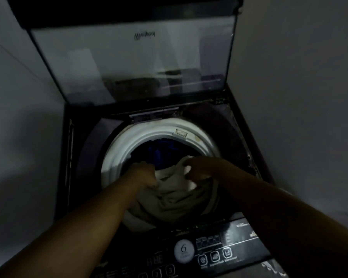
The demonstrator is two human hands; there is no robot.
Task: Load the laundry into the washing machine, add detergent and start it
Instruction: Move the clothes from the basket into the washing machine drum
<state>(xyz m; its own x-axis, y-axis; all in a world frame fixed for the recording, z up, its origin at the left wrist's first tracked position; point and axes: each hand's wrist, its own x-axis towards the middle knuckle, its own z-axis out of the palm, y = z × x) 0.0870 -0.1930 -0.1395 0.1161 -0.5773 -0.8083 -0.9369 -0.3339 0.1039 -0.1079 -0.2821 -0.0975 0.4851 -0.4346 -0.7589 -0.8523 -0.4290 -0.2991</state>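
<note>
The person is in the loading step: clothes are going into the washing machine (68,157), which sits in a dim corner with a grey wall (18,117) on its left side. The lid (129,63) stands up and open at the back, so the way in is free. The left hand (144,173) is closed in a fist on the left edge of a pale cloth (175,195), just inside the white ring (117,153) around the tub. The cloth is bunched up and lies in the front part of the tub, with its near end hanging over the front of the ring (it is not all the way in). Behind it, deeper down, there is something dark blue (161,151), which looks like more laundry already inside. The right hand (199,167) pinches the top of the cloth, with the fingers curled tight around a fold. Next, both hands likely need to push the cloth down into the tub and let go, so nothing hangs over the ring. To the front and right is the control panel (209,251) with its buttons, which will be needed later to start the wash. No detergent can be seen anywhere, so that step looks not yet done. The room is dark and the picture is a bit blurry, which makes small things hard to tell.
</note>
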